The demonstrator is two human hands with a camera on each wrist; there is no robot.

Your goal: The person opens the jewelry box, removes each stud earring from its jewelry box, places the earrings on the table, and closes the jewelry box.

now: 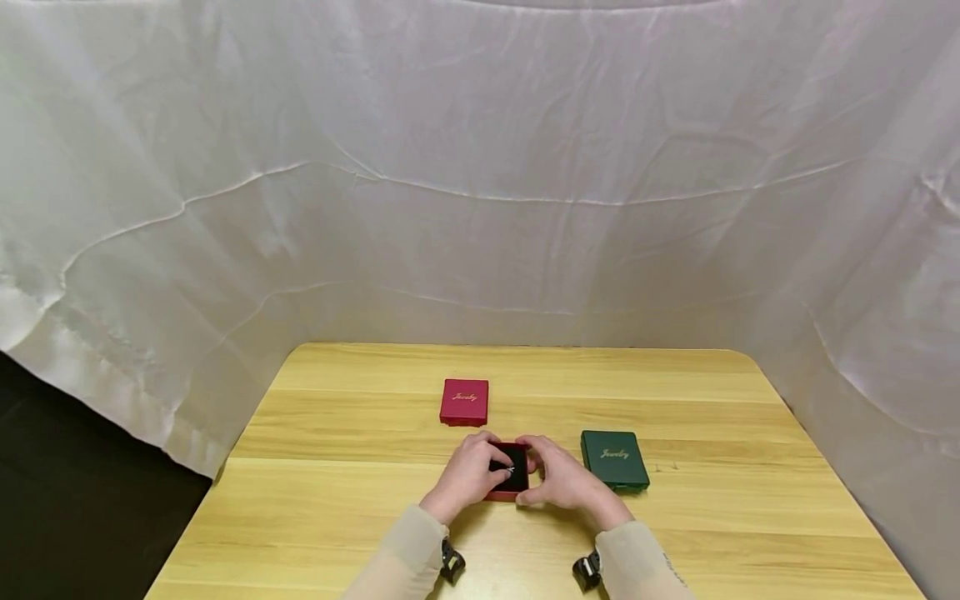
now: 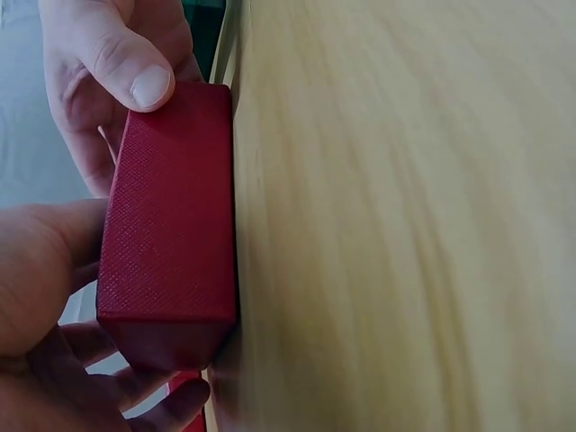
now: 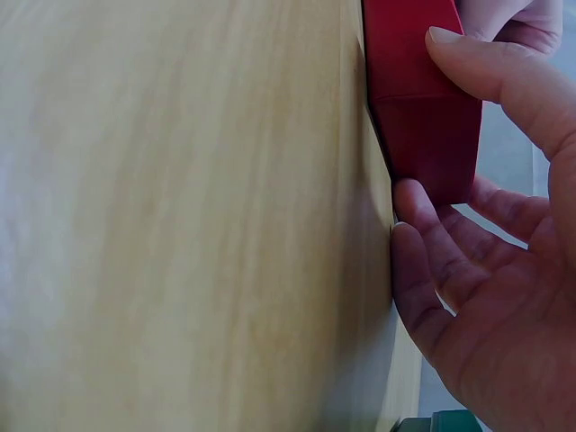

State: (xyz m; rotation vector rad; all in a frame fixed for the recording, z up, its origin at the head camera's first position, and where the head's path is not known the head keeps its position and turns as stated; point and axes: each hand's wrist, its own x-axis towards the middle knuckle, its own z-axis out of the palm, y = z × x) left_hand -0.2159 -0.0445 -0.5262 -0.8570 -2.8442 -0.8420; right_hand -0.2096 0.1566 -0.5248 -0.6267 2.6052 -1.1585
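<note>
An uncovered red jewelry box (image 1: 503, 495) with a black inside sits on the table in front of me. My left hand (image 1: 468, 473) comes over its left side, thumb and forefinger inside, pinching a small silvery piece of jewelry (image 1: 512, 469) at the black padding. In the left wrist view, the other fingers (image 2: 180, 405) hang beside the box's end. My right hand (image 1: 558, 475) grips the box's right end, thumb (image 3: 495, 67) on the near side and other fingers around the far side and end. The box walls hide the jewelry from both wrist views.
A closed red box (image 1: 464, 401) with gold "Jewelry" lettering lies farther back, slightly left. A similar dark green box (image 1: 615, 459) lies to the right of my right hand. Pale curtains (image 1: 480, 250) surround the wooden table (image 1: 337, 417) at the back and sides.
</note>
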